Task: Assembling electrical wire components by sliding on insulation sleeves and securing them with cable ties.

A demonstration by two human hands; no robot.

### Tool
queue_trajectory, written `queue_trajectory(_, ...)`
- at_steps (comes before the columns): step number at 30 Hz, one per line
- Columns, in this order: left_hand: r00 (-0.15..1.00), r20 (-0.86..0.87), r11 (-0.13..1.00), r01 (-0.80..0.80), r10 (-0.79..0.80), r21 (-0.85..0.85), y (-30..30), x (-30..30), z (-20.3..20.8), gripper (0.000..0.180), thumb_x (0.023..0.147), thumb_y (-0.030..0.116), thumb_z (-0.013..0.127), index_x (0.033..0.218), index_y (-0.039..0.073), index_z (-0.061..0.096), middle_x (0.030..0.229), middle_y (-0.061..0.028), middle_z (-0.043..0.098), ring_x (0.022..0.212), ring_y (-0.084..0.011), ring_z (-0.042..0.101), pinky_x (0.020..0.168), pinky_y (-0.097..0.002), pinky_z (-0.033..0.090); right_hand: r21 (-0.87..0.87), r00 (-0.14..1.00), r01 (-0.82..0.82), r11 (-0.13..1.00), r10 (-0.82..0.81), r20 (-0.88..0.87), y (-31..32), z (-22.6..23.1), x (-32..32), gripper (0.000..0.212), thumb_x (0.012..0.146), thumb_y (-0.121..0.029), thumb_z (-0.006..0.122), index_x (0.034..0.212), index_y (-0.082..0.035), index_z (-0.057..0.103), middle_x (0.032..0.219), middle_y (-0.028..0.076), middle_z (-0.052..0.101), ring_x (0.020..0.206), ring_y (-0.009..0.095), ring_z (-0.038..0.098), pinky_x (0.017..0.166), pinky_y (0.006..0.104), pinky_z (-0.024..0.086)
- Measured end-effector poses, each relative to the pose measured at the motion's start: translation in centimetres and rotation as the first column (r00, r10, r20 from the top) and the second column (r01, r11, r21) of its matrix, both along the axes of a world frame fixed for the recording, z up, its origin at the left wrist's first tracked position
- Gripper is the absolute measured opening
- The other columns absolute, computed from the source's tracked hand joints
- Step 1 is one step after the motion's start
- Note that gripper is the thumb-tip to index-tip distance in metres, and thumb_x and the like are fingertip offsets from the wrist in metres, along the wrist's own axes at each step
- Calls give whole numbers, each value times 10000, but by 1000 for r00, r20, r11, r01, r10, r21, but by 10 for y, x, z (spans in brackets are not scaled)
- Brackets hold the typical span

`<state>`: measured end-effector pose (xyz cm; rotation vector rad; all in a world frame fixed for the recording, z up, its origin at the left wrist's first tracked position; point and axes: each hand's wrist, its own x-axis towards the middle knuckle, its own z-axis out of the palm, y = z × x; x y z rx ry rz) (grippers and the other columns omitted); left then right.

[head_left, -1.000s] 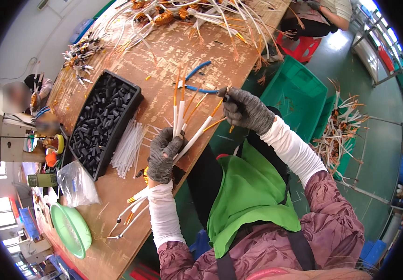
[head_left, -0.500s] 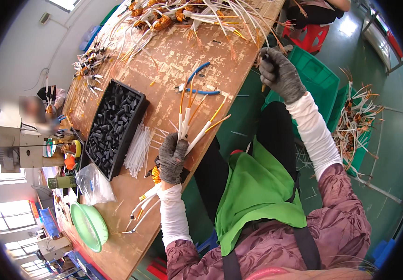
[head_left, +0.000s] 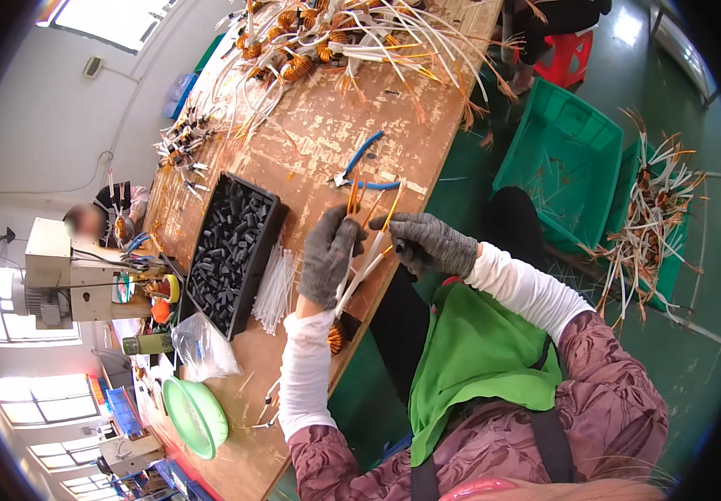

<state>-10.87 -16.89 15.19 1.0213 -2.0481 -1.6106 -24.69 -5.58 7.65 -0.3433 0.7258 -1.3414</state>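
Observation:
In my left hand, wrapped in a grey glove, is a bundle of white-sleeved wires with bare copper and yellow ends pointing up. Below that wrist, at the table edge, shows an orange copper-wound ring coil. My gloved right hand has come up against the bundle, fingers closed around a yellow-ended wire. A small dark thing shows under its fingers; I cannot make out its kind. Just beyond the wire ends lie blue-handled pliers, jaws apart.
A black tray of black caps stands left, beside white cable ties. Coils with wires pile at the far end. Also around: a green basin, a plastic bag, and a green crate on the floor at right.
My right hand has swung from above the floor crate at the far right down and left to the wire bundle. My left hand has risen a little, still holding the wires.

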Motion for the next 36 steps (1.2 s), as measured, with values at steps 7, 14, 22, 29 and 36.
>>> queue_trajectory(7,997,76,862,42,-4,-505,-44,-59,-38,181,932,173,466,918,18,558,647,-49,575,516,-93,501,473,-235,414,23,999,41,999,-42,21,-4,7,1,250,912,-294,510,1012,-83,599,575,-9,486,408,78,446,351,218,367)
queue_trajectory(14,959,-267,870,-209,93,-447,-66,-78,10,158,909,189,517,963,53,578,695,-111,638,544,-184,597,488,-281,448,80,999,45,996,-43,-25,-5,2,1,238,903,-291,509,981,-94,616,582,-9,495,412,78,458,352,224,374)
queue_trajectory(22,996,-16,993,90,-91,-72,-46,-3,-6,358,835,192,630,1116,-8,534,892,-83,606,739,-103,557,720,-230,468,87,997,59,995,-54,-58,-2,-3,0,242,896,-294,518,983,-98,630,583,-5,513,409,84,471,362,218,384)
queue_trajectory(29,990,129,998,-57,61,-36,-7,-32,-14,285,904,241,529,953,-24,624,730,-62,631,558,-103,554,523,-233,440,42,989,129,991,-126,-81,-1,-8,1,240,893,-277,532,971,-73,632,568,-8,512,400,87,469,357,218,389)
queue_trajectory(36,977,-160,977,-166,144,-135,-4,-27,-13,283,898,185,544,1088,-23,566,968,-107,629,780,-121,585,665,-263,473,2,963,266,964,-266,-49,-10,-5,-19,216,889,-238,540,978,-68,638,601,2,525,427,83,482,368,220,400)
